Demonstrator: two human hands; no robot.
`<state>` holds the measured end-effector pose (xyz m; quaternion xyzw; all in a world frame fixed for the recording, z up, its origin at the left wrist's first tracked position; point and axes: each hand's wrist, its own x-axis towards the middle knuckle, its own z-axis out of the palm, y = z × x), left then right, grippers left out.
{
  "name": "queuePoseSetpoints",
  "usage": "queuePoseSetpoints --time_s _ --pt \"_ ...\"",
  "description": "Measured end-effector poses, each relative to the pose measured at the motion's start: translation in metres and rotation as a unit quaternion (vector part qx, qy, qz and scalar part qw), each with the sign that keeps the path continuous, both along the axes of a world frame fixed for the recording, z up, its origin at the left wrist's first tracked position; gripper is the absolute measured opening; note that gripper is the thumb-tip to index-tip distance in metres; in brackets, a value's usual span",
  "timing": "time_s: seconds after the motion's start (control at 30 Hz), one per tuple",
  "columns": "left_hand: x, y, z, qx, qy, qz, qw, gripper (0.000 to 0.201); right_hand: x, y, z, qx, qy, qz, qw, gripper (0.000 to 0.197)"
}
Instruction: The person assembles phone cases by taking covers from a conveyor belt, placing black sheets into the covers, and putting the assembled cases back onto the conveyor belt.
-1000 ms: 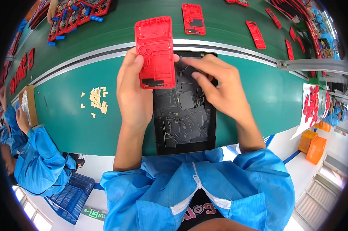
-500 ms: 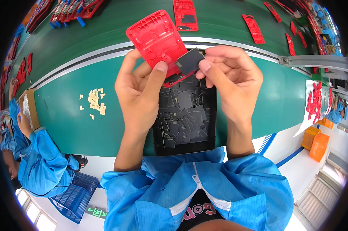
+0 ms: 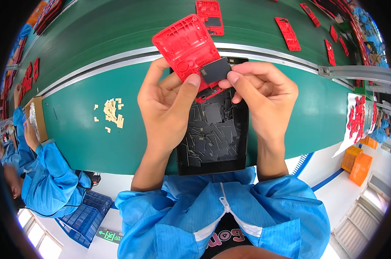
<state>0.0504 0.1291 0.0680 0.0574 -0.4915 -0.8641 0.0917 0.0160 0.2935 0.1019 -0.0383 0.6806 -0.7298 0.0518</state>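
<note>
My left hand (image 3: 169, 103) grips a red plastic housing (image 3: 184, 41), its thumb on the ribbed inner side and its fingers behind. Between the thumb and fingers of my right hand (image 3: 264, 93) is a thin dark grey square pad (image 3: 216, 70). The pad lies tilted over the lower right part of the housing; I cannot tell whether it is pressed flat. Below both hands stands a black tray (image 3: 212, 168) holding many loose pads (image 3: 212, 113) of the same kind. The housing's lower end hangs over the tray's far part.
Small cream L-shaped pieces (image 3: 112, 113) lie heaped on the green table (image 3: 74, 149) at left. Beyond a metal rail (image 3: 308, 67), a green belt carries red housings (image 3: 287, 33). A co-worker in blue (image 3: 53, 181) sits at far left, beside a cardboard box (image 3: 38, 118).
The whole view has shifted slightly, and both hands appear a little farther right. The pad still overlaps the housing. Red parts with blue pieces at the belt's upper left have left the view.
</note>
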Motion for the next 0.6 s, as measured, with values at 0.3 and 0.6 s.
queuePoseSetpoints --time_s 0.3,0.6 --pt "-0.003 -0.002 0.002 0.000 0.000 -0.008 1.000 0.028 -0.005 -0.002 0.001 0.007 0.021 0.017 1.000 0.014" --pt "-0.001 -0.001 0.017 0.003 -0.035 -0.002 0.999 0.033 -0.005 -0.005 -0.002 0.026 0.027 0.007 0.999 0.012"
